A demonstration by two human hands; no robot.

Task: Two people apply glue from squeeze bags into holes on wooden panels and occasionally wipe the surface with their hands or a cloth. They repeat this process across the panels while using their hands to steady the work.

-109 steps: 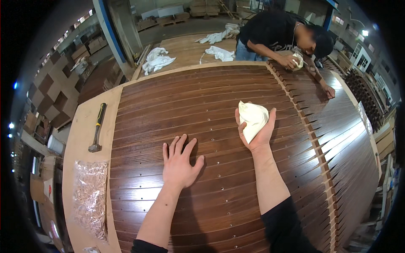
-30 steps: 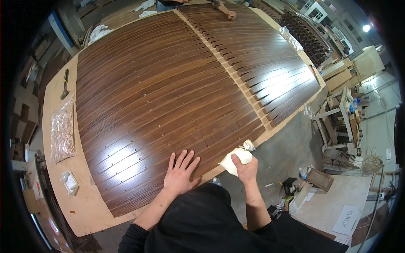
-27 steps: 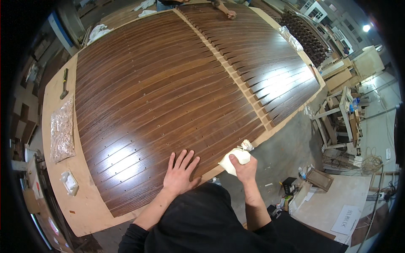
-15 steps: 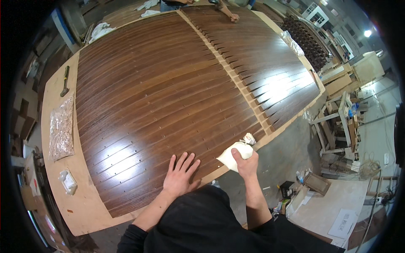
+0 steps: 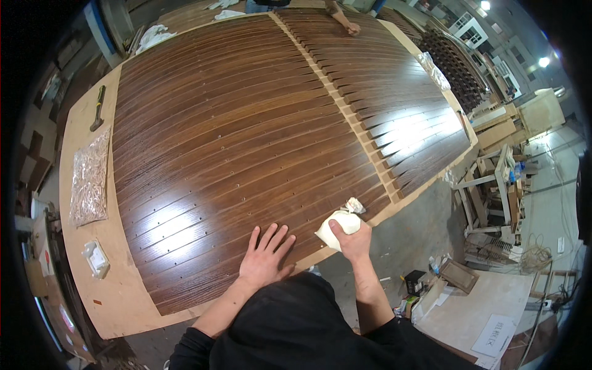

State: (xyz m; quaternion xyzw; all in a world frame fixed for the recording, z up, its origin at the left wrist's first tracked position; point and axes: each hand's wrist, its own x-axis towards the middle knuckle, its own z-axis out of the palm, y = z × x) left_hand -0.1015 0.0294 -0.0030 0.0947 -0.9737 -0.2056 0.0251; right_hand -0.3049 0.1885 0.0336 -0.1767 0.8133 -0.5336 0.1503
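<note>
My right hand is wrapped round a plump cream-white squeeze bag, twisted and knotted at its upper end. The bag's pointed tip faces left, over the near edge of the dark brown wooden slats. Rows of small holes run across these slats, which lie side by side on a pale board. Flat on the slats, just left of the bag, rests my left hand with its fingers spread and nothing in it.
Along the board's left margin lie a hammer, a clear bag of wooden dowels and a small white plastic tray. A co-worker's hand is at the far edge. Wooden frames stand to the right.
My right hand and the squeeze bag have shifted slightly left. My left hand stays spread on the slats. The whole view has turned a little.
</note>
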